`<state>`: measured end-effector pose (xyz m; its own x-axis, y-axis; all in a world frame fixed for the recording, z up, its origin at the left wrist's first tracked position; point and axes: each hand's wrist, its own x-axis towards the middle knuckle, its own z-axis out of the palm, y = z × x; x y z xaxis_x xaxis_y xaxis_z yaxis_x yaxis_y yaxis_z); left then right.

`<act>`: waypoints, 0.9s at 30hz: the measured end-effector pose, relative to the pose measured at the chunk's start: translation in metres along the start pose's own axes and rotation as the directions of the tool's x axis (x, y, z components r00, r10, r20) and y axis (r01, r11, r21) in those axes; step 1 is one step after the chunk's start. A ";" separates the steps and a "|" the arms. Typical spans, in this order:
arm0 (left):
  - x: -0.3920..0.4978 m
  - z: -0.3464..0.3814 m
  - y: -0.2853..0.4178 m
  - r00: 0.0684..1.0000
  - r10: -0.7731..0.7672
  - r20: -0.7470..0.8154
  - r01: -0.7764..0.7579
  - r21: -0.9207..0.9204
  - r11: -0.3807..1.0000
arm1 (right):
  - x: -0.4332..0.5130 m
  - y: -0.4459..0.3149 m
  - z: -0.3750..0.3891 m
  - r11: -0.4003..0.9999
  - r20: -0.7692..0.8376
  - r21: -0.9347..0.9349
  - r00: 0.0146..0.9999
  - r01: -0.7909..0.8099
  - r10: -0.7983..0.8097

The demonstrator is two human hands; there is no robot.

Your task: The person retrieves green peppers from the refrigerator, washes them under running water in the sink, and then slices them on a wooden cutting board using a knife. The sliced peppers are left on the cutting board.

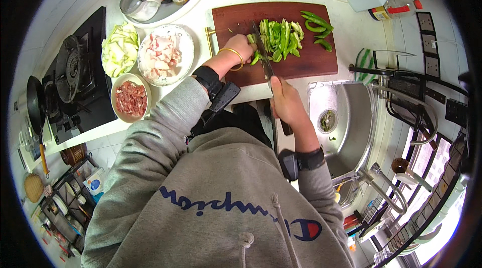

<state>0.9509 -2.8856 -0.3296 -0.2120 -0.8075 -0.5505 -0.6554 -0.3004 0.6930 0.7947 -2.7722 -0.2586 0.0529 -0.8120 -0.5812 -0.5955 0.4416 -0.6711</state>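
My right hand (288, 101) grips the handle of a kitchen knife (264, 57), its blade lying across a dark red wooden cutting board (241, 76). Close against the blade's left side, my left hand (239, 49) pinches a piece of green pepper (255, 59) with curled fingers. Sliced green pepper (283, 38) is heaped to the right of the blade. Several whole green peppers (318, 25) lie at the board's upper right. A gold bangle and a black wrist device are on my left wrist.
Left of the board stand a bowl of pale green slices (120, 50), a plate of sliced fatty meat (162, 56) and a bowl of red meat (131, 98). A gas stove (88, 91) is farther left. A steel sink (350, 132) sits at the right; trays of jars (188, 15) stand behind.
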 end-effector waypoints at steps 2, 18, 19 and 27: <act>0.001 0.000 -0.001 0.999 -0.028 0.025 0.029 -0.019 0.999 | 0.014 0.004 0.008 0.997 -0.053 -0.041 0.996 0.073 -0.075; -0.001 0.000 -0.003 0.994 0.062 -0.091 -0.045 0.177 0.983 | -0.009 -0.013 -0.006 0.997 0.049 0.073 0.998 -0.039 0.035; -0.001 -0.003 -0.001 0.998 0.045 -0.038 -0.036 0.210 0.977 | -0.007 -0.013 -0.008 0.998 0.054 0.050 0.998 -0.028 0.026; 0.002 -0.013 -0.001 0.991 -0.027 0.130 0.017 0.073 0.997 | 0.031 -0.006 0.028 0.988 -0.153 0.000 0.977 0.152 -0.150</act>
<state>0.9606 -2.8938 -0.3256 -0.2870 -0.7262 -0.6248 -0.7102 -0.2764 0.6474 0.8218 -2.7895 -0.2857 0.0183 -0.9180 -0.3962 -0.5804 0.3129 -0.7518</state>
